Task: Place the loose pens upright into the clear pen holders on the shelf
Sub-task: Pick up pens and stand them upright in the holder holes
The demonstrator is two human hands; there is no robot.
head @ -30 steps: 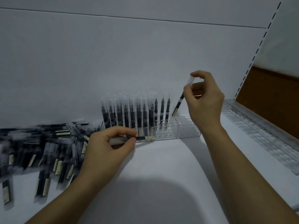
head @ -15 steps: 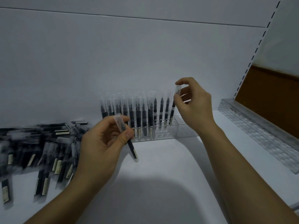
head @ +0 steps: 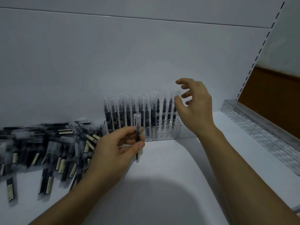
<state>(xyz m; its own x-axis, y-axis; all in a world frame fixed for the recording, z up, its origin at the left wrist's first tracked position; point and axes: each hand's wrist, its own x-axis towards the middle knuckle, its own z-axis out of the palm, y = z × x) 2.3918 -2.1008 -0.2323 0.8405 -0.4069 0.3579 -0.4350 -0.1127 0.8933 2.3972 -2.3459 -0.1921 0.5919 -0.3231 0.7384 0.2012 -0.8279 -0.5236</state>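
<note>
A pen (head: 138,127), judged light and stiff, is pinched mid-barrel by the left hand (head: 112,153). The right hand (head: 194,108) is held open.

Head view, close, looking down at shelf (head: 162,159).

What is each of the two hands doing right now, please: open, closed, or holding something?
Left hand: holds one pen upright, pinched between thumb and fingers.
Right hand: open, fingers spread beside the standing pens, gripping nothing.
</note>
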